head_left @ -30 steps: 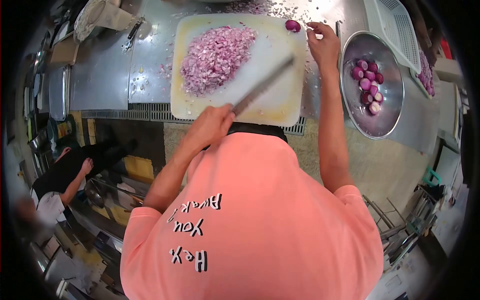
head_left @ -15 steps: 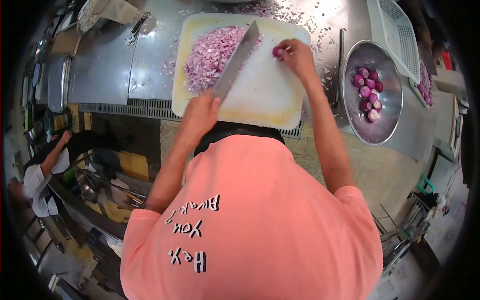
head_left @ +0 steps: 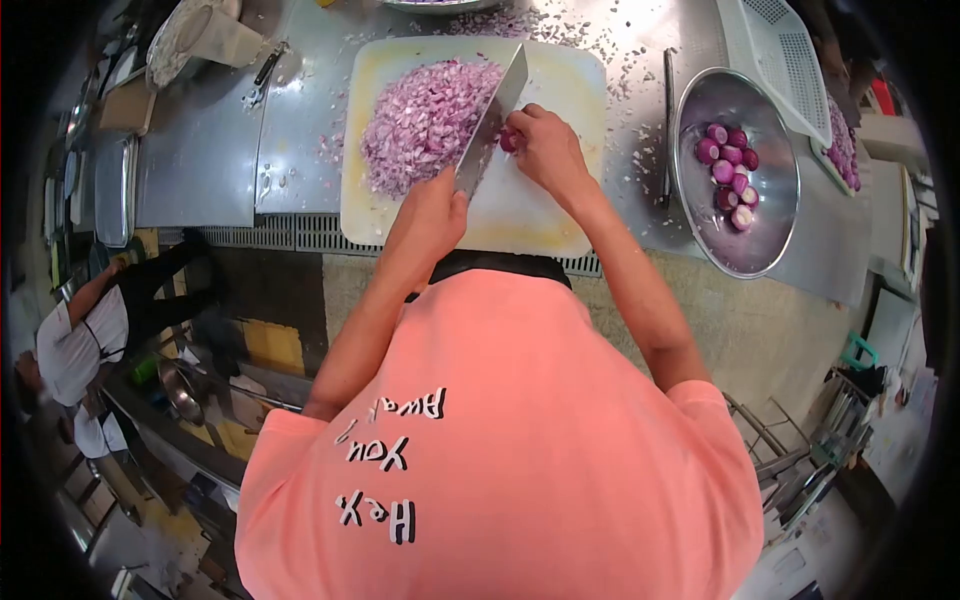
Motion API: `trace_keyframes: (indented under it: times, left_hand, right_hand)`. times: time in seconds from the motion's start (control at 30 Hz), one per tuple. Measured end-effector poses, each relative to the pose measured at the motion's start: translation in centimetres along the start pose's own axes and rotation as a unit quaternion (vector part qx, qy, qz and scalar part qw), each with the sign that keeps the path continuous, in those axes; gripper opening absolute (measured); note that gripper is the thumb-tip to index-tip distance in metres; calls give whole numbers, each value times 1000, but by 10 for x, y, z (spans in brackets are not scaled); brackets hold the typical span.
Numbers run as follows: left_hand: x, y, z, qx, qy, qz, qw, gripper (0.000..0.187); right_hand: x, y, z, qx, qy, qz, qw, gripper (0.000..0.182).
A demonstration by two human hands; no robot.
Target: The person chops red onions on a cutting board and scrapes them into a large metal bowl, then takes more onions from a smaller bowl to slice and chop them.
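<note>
My left hand (head_left: 428, 218) is wrapped round the handle of a broad cleaver-like knife (head_left: 497, 118), its blade tilted and standing on the white cutting board (head_left: 570, 215). Against the blade's right side, a small peeled red onion (head_left: 509, 139) sits in the closed fingers of my right hand (head_left: 546, 152). To the left of the blade lies a large heap of chopped red onion (head_left: 425, 125), spread over the board's left half. My fingers partly cover the onion.
Right of the board stands a steel bowl (head_left: 695, 225) with several peeled red onions (head_left: 735, 160). Between them lies a dark thin bar (head_left: 667, 130). A white perforated basket (head_left: 785, 60) is beyond the bowl. Onion scraps litter the steel table (head_left: 200, 170). At far left is another person (head_left: 85, 340).
My right hand has carried the onion left, from the board's right side to the knife blade. The knife and my left hand have shifted slightly right.
</note>
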State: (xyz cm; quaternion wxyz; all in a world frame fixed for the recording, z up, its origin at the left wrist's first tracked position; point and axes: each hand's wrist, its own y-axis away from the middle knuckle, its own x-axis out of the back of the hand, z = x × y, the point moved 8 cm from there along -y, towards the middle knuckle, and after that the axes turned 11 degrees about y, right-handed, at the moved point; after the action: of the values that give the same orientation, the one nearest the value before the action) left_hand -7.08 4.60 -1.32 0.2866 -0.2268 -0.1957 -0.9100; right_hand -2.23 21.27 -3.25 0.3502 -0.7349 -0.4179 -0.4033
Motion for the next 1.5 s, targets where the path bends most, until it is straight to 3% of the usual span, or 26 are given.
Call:
trace_keyframes:
  times: [0.07, 0.13, 0.17, 0.27, 0.3, 0.33, 0.4, 0.43, 0.6, 0.67, 0.7, 0.8, 0.87, 0.93, 0.97, 1.07, 1.13, 1.2, 1.23, 1.33, 1.4, 1.47, 1.5]
  left_hand:
    - [-2, -1, -8, 4, 5, 1, 1000, 23]
    - [-16, -11, -6, -98, -55, 41, 993, 22]
    - [-22, -20, -19, -27, -16, 1, 1000, 20]
    - [-3, -8, -1, 23, -5, -33, 999, 19]
    - [0, -1, 5, -144, -56, 47, 987, 19]
    - [-2, -6, 5, -147, -60, 45, 986, 19]
    - [-24, -18, -14, -28, -4, -10, 1000, 19]
    - [-27, -27, -17, -19, -2, -14, 1000, 21]
    - [-11, -16, -8, -5, 3, -23, 1000, 18]
    - [-27, -24, -13, -76, -29, -4, 997, 19]
    - [-31, -32, -16, -23, -6, -18, 1000, 20]
    - [-11, -23, -2, -25, 3, -27, 999, 19]
    - [-14, -22, -11, -59, -1, -1, 998, 18]
    - [-24, -23, 5, -186, -79, 50, 978, 17]
    - [-35, -35, -16, -29, -16, -15, 999, 17]
    - [-11, -25, 12, -8, 20, -37, 999, 18]
    - [-20, -25, -10, -47, -9, -17, 999, 18]
    - [-32, -28, -6, -154, -94, 42, 983, 16]
    - [-38, -39, -12, -39, -30, -12, 999, 16]
    - [-14, -29, 19, 22, 13, -45, 999, 19]
    - [-19, -26, 3, -15, 10, -19, 1000, 18]
    - [-32, -29, 2, -186, -104, 53, 976, 18]
    - [-39, -41, -6, -90, -56, 9, 994, 19]
  right_hand:
    - [-4, -1, -1, 7, 8, 0, 1000, 14]
    - [-3, 0, -3, 5, 14, 10, 1000, 14]
    - [-1, 2, -4, 6, 23, 19, 1000, 14]
    - [1, 3, -3, -6, -13, -3, 1000, 14]
    - [1, 1, -3, -7, -15, 2, 1000, 14]
    - [0, 0, -2, -9, -10, 12, 1000, 13]
    - [-4, 7, 0, -16, -5, 13, 1000, 13]
    - [-4, 8, -1, -3, 2, 21, 1000, 12]
    - [-3, 2, 1, -14, -11, 1, 1000, 13]
    - [0, 8, 1, -5, -12, 32, 999, 15]
    - [-2, 12, 1, -7, -12, 27, 1000, 15]
    - [2, 8, 1, -6, -18, 37, 999, 14]
    - [-1, 8, 4, -21, -32, 26, 999, 13]
    - [-2, 8, 4, -17, -15, 33, 999, 13]
    - [-1, 10, 2, -7, 5, 39, 999, 12]
    - [0, 10, 4, -19, -33, 28, 999, 12]
    - [2, 9, 5, -19, -41, 41, 998, 12]
    - [-1, 15, 6, -24, -48, 43, 998, 13]
    - [-2, 16, 6, -20, -40, 47, 998, 13]
    - [1, 14, 7, -16, -36, 50, 998, 15]
    - [0, 11, 8, -25, -47, 45, 998, 15]
    - [2, 16, 6, -18, -36, 66, 997, 17]
    - [0, 21, 5, -20, -38, 59, 997, 17]
